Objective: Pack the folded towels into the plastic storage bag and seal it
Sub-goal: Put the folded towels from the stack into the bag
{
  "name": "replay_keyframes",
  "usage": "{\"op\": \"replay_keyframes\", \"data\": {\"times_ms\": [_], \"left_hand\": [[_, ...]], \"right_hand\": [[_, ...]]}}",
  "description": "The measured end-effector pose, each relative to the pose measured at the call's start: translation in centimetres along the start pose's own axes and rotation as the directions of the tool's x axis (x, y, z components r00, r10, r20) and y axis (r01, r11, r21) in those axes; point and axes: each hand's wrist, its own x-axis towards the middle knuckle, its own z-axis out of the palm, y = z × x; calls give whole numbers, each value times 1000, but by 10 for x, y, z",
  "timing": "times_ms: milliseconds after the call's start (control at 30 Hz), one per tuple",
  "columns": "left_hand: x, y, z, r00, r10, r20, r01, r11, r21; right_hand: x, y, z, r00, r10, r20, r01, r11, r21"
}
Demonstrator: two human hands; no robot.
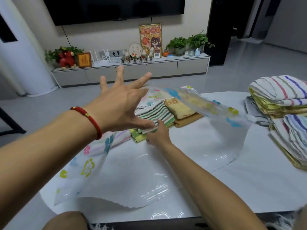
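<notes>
Left hand (121,103): raised above the bag, fingers spread wide and straight, grip slack and holding nothing; the upper plastic layer lies just under the thumb, contact not clear; a red cord bracelet (90,121) sits on the wrist. Right hand (157,136): reached in under the lifted plastic, fingers curled at the near edge of the striped towel; whether this grip has closed on towel or plastic cannot be told. Plastic storage bag (106,176): clear, printed with coloured flowers, spread flat over the white surface (245,186) with its mouth toward the person and its top layer lifted. Contents, at the far end of the bag: green-and-white striped towel (154,114), left; yellow towel (180,107) just beside it, right, resting on a brown folded towel (189,120); further green and yellow cloth beneath the striped one. Stack of folded towels (282,98): on the same surface, right edge, outside the bag, striped piece on top. Beyond the surface: grey floor, low cabinet (132,72) carrying plants, ornaments and a framed picture, dark screen (113,9) on the wall.
</notes>
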Motion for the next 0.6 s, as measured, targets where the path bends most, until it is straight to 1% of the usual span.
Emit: {"op": "replay_keyframes", "data": {"times_ms": [67,100,133,167,200,233,267,300,333,367,433,467,533,600], "left_hand": [[-4,6,7,1000,-6,2,6,999,-34],[-7,10,11,1000,-10,6,11,999,-53],[-9,13,15,1000,-12,13,13,998,-69],[-12,16,18,1000,-8,21,10,997,-80],[-13,18,21,1000,-2,26,5,996,-89],[-13,20,23,1000,2,27,1,995,-99],[-13,21,24,1000,5,25,-2,994,-106],[-13,22,27,1000,7,22,-4,994,-105],[-12,23,29,1000,11,17,-9,995,-100],[-11,26,31,1000,16,12,-15,996,-90],[-7,33,36,1000,17,-2,-17,999,-46],[-4,37,38,1000,13,-8,-13,1000,-11],[2,46,44,1000,9,-25,-7,997,70],[11,55,49,999,27,-47,-21,992,126]], "right_hand": [[-1,-3,-4,998,-6,63,6,1000,8],[-4,-9,-9,990,-23,139,27,999,-20],[-13,-15,-16,975,-71,212,86,994,-62],[-19,-17,-22,961,-161,224,192,973,-125],[-23,-15,-30,941,-212,264,247,963,-108],[-27,-11,-41,923,-216,319,254,963,-84],[-37,-7,-55,922,-142,360,173,983,-54],[-47,-3,-68,937,-74,342,110,990,-89],[-57,3,-85,934,-29,356,62,995,-80],[-67,11,-104,917,-21,398,64,993,-97],[-90,23,-152,890,-42,454,143,971,-191],[-100,28,-180,894,-37,446,153,962,-226],[-121,35,-233,931,-25,364,128,957,-260],[-134,42,-284,976,-42,212,100,957,-273]]}}
